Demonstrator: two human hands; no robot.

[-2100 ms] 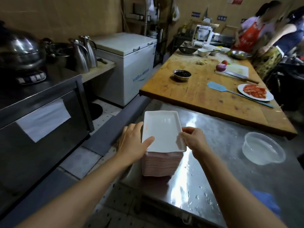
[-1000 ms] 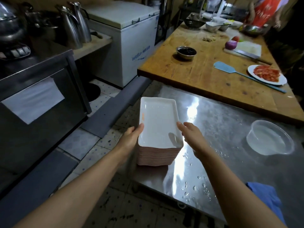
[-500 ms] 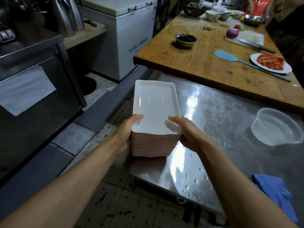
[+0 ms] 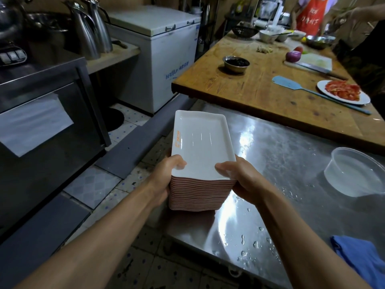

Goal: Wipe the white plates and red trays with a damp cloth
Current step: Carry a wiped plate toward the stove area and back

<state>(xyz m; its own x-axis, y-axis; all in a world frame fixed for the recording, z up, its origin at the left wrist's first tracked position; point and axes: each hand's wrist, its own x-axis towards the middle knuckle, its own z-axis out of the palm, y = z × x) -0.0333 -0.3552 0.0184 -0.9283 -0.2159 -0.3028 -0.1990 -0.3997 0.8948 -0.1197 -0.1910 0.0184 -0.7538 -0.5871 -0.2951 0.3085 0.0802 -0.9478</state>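
Steel counter point(image 4: 291, 155), wet with droplets. Stack of plates point(image 4: 200, 180) at counter's left edge, white plate on top. Left hand point(image 4: 164, 178) grasping stack's left side; right hand point(image 4: 239, 180) grasping its right side. Clear tub point(image 4: 354, 174) right of stack. Blue cloth point(image 4: 360, 259) right of stack, nearer.

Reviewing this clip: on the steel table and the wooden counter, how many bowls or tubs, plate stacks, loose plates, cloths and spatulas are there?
Bowls or tubs: 2, the clear plastic tub of water and the small metal bowl of dark contents; far-end bowls are too blurred to count.
Plate stacks: 1, white rectangular plates.
Loose plates: 1, round white plate of red slices.
Cloths: 1, blue folded cloth.
Spatulas: 1, light blue.
Total: 6.
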